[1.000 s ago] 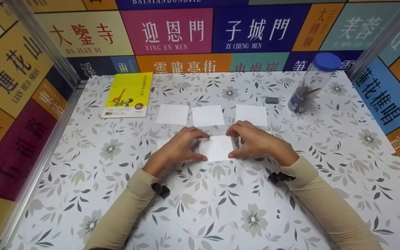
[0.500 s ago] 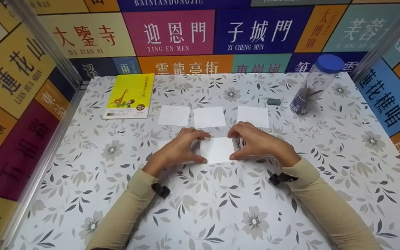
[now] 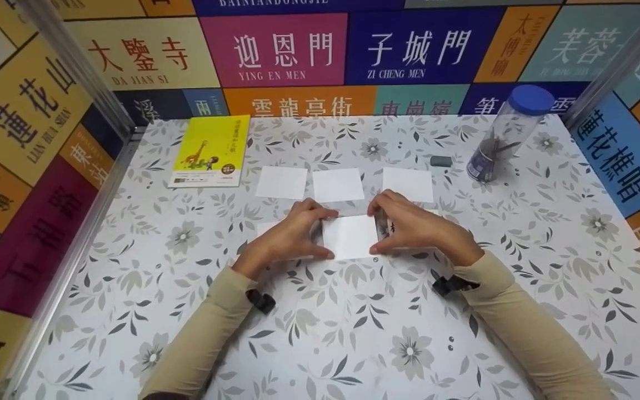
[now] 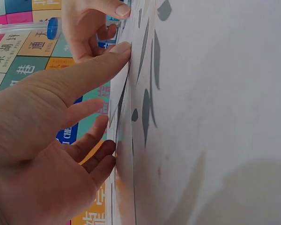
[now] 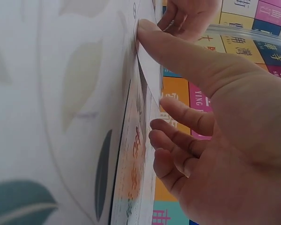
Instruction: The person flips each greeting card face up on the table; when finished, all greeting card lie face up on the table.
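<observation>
A square white card [image 3: 350, 237] lies between both hands, its blank face up. My left hand [image 3: 289, 233] holds its left side, thumb at the near corner and index finger at the far corner. My right hand [image 3: 417, 225] grips the right side in the same way. Both wrist views show the card slightly raised at an angle over the tabletop, with the thumbs on its near edge. Under the right hand lies a card with printed characters [image 5: 133, 164], mostly covered in the head view. Another white card [image 3: 266, 228] shows partly from behind the left hand.
Beyond the hands lie three blank white cards [image 3: 281, 182] in a row, with a wider gap before the rightmost. A yellow book [image 3: 211, 147] is at the back left. At the back right are a grey-green eraser-like block [image 3: 441, 161] and a clear blue-lidded jar [image 3: 506, 136] holding pencils.
</observation>
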`<move>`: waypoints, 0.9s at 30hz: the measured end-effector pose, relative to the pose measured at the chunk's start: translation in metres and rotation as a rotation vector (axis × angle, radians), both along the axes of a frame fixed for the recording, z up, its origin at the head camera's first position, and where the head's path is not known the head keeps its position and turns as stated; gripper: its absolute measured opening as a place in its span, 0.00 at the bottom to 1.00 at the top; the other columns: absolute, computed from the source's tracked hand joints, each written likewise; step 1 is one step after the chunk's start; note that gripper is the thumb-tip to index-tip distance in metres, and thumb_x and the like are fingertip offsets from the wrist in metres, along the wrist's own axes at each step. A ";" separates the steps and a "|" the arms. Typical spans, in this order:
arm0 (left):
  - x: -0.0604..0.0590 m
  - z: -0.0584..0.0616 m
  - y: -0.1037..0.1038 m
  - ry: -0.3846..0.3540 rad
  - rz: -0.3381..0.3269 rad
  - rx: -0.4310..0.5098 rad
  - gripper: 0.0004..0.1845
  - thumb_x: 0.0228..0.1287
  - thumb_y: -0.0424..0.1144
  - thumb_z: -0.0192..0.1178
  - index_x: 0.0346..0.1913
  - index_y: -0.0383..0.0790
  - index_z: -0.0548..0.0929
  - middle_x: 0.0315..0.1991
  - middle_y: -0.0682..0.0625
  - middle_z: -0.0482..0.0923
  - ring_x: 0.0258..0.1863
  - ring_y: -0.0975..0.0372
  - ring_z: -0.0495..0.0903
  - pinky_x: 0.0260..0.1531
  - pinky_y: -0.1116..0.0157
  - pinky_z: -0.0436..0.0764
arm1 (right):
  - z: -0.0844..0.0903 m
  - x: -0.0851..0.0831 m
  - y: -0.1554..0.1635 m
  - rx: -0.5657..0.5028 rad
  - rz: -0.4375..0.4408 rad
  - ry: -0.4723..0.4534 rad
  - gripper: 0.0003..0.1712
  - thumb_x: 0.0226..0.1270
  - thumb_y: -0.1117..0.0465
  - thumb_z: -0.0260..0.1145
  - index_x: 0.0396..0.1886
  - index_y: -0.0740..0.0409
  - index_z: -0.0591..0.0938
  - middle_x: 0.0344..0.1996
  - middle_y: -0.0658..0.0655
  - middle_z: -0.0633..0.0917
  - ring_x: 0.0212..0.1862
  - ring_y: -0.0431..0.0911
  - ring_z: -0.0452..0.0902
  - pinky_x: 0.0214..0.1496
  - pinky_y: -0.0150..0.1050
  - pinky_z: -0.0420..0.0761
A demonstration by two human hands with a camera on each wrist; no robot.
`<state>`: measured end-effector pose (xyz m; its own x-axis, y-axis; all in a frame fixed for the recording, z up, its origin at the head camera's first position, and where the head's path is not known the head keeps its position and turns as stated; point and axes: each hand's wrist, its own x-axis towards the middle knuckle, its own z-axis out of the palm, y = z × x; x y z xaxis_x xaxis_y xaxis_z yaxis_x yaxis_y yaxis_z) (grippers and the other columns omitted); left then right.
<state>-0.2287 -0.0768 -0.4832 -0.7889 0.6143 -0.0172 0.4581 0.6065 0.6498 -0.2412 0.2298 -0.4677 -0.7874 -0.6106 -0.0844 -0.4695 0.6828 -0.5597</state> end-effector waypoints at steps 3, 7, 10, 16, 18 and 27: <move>-0.002 0.000 0.001 0.011 -0.002 -0.016 0.46 0.53 0.47 0.86 0.75 0.43 0.79 0.75 0.40 0.66 0.73 0.48 0.64 0.78 0.50 0.68 | 0.000 0.001 0.001 -0.010 0.000 0.000 0.44 0.50 0.48 0.90 0.61 0.57 0.76 0.51 0.57 0.78 0.52 0.49 0.75 0.57 0.44 0.76; -0.003 0.000 0.000 0.028 -0.006 -0.007 0.42 0.54 0.47 0.85 0.72 0.45 0.80 0.77 0.42 0.66 0.76 0.48 0.63 0.80 0.50 0.66 | 0.002 0.001 0.001 0.003 -0.011 -0.013 0.47 0.50 0.47 0.90 0.64 0.56 0.75 0.54 0.56 0.79 0.54 0.49 0.75 0.60 0.46 0.76; -0.003 0.001 -0.001 0.040 0.015 0.037 0.38 0.57 0.45 0.84 0.70 0.48 0.80 0.68 0.43 0.70 0.69 0.51 0.65 0.73 0.53 0.70 | 0.004 0.000 0.001 0.014 -0.004 -0.003 0.47 0.52 0.47 0.89 0.67 0.55 0.75 0.57 0.54 0.79 0.56 0.49 0.76 0.63 0.47 0.76; -0.002 0.006 0.004 0.110 0.096 0.147 0.27 0.64 0.40 0.80 0.65 0.49 0.85 0.37 0.43 0.79 0.38 0.60 0.72 0.40 0.65 0.72 | 0.010 -0.002 -0.004 -0.131 -0.001 0.112 0.19 0.72 0.53 0.78 0.56 0.52 0.83 0.42 0.51 0.89 0.42 0.44 0.84 0.46 0.44 0.83; -0.001 0.007 0.007 0.132 0.097 0.192 0.23 0.68 0.39 0.76 0.65 0.47 0.85 0.29 0.47 0.78 0.29 0.64 0.71 0.32 0.67 0.71 | 0.014 0.000 -0.006 -0.204 -0.014 0.162 0.14 0.76 0.55 0.74 0.56 0.51 0.84 0.37 0.50 0.91 0.36 0.41 0.86 0.41 0.42 0.85; 0.007 0.011 0.019 0.013 -0.033 0.447 0.51 0.71 0.51 0.74 0.88 0.55 0.54 0.63 0.45 0.82 0.57 0.53 0.88 0.51 0.62 0.91 | 0.026 0.013 -0.017 -0.414 -0.057 0.246 0.19 0.79 0.51 0.70 0.65 0.45 0.84 0.37 0.46 0.92 0.28 0.38 0.86 0.31 0.34 0.79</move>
